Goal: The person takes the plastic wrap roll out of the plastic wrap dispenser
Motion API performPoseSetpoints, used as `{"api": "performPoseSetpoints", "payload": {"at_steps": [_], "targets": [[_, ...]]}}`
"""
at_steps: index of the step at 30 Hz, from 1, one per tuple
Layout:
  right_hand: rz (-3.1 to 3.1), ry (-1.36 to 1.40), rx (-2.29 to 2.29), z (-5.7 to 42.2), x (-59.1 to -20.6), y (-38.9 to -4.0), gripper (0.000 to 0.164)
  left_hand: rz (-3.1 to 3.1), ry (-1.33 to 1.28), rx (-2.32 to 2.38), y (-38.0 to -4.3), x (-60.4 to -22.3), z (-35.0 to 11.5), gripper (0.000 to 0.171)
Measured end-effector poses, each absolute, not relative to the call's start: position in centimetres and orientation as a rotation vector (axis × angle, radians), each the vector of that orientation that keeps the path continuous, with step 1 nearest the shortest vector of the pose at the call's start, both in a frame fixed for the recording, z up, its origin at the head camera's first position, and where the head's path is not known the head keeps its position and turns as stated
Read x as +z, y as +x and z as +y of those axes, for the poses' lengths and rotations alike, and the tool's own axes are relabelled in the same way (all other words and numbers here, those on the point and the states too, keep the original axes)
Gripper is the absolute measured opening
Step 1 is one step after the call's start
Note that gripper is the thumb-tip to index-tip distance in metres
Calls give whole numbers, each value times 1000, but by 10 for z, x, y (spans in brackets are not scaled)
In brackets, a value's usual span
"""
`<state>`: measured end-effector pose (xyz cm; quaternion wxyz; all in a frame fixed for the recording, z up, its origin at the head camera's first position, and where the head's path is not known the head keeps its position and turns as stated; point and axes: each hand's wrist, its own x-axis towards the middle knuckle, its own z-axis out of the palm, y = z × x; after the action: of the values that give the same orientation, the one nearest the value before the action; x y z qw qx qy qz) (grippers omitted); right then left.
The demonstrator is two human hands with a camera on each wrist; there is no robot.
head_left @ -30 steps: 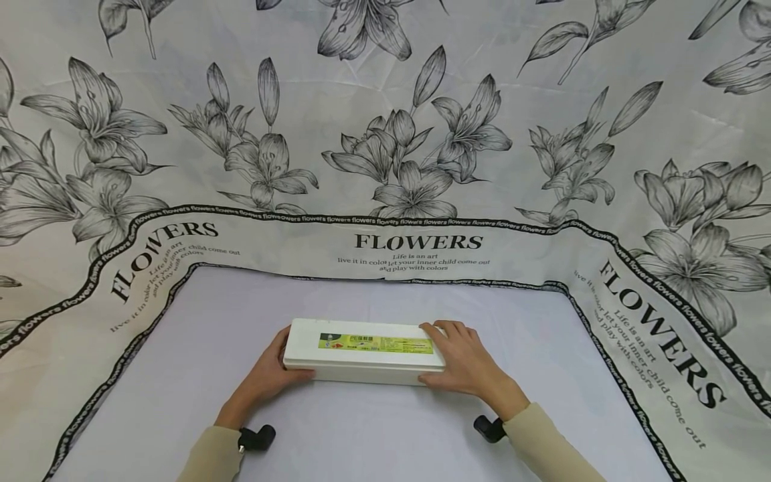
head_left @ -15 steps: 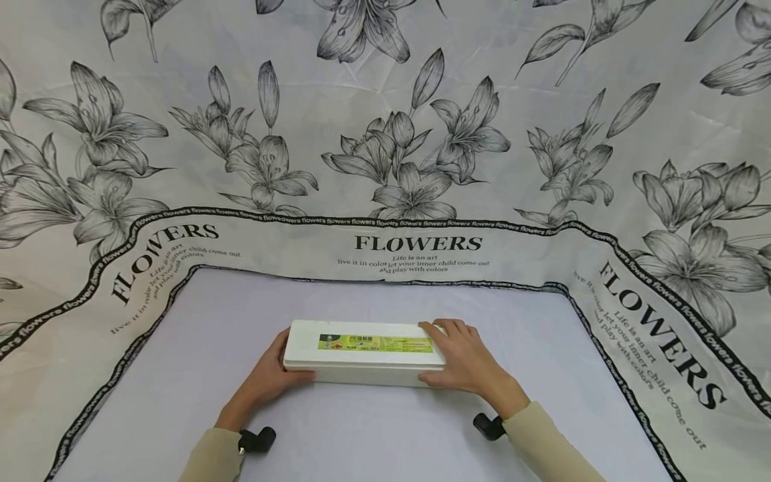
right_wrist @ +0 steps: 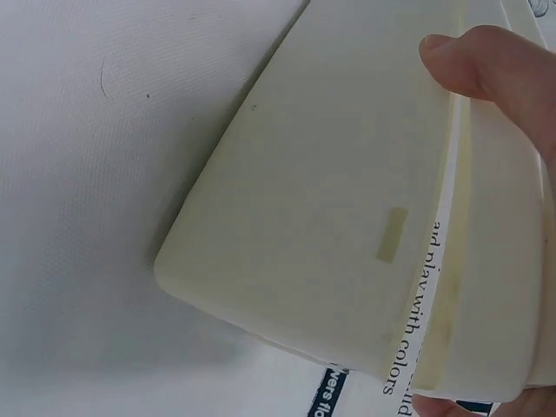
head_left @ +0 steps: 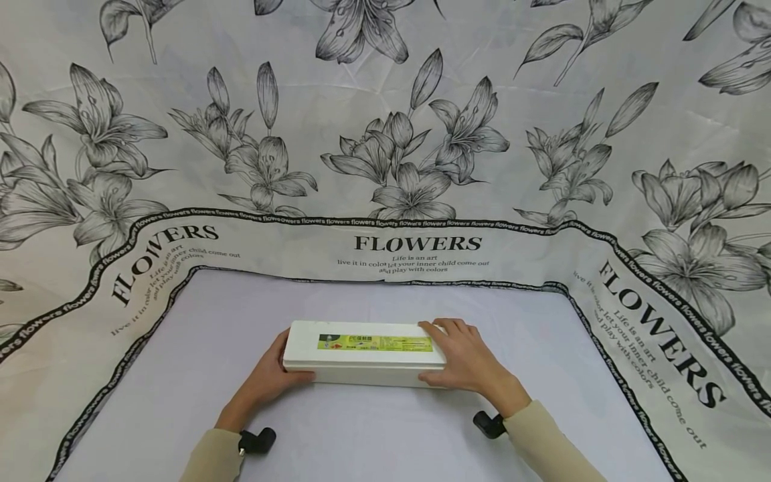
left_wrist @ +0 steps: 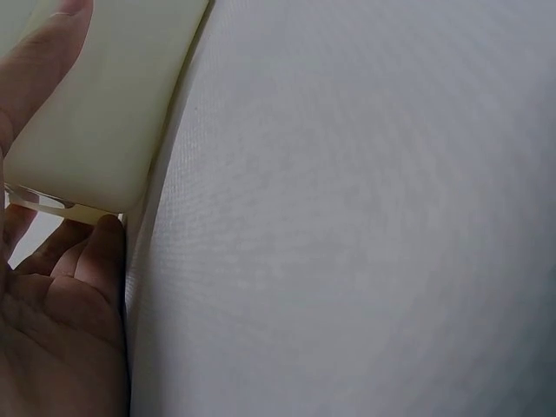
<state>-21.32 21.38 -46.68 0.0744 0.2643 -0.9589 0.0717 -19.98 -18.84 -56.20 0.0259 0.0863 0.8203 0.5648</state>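
A long white plastic box (head_left: 364, 373) lies crosswise on the white cloth in the head view, with a yellow-green label (head_left: 375, 343) on its lid. My left hand (head_left: 271, 375) grips the left end, thumb along the front face and fingers round the end. At the other end my right hand (head_left: 464, 358) holds the box, its thumb on the front and its fingers over the top. The right wrist view shows a narrow slit between lid and body of the box (right_wrist: 295, 208), with printed cloth visible through it. In the left wrist view, fingertips (left_wrist: 109, 230) sit at the box's end.
White cloth (head_left: 373, 435) covers the surface around the box. Behind and at both sides runs a flower-printed cloth (head_left: 421, 251) with black-edged lettering. A black wrist-worn device (head_left: 259, 440) is on the left wrist, another black device (head_left: 489, 426) on the right.
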Motion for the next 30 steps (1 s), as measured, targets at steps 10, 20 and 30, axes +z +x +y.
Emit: {"api": "performPoseSetpoints", "payload": {"at_steps": [10,20,30], "targets": [[-2901,800,233,215,-464,-215,95,2568,267,1719,-201,-564,-189,114],[-2934,803,255,215,-464,-216,93,2577,298,1740,-200,-565,-189,112],[-2963,806,268,216,-464,-218,94,2587,268,1715,-200,-565,-188,114]]}}
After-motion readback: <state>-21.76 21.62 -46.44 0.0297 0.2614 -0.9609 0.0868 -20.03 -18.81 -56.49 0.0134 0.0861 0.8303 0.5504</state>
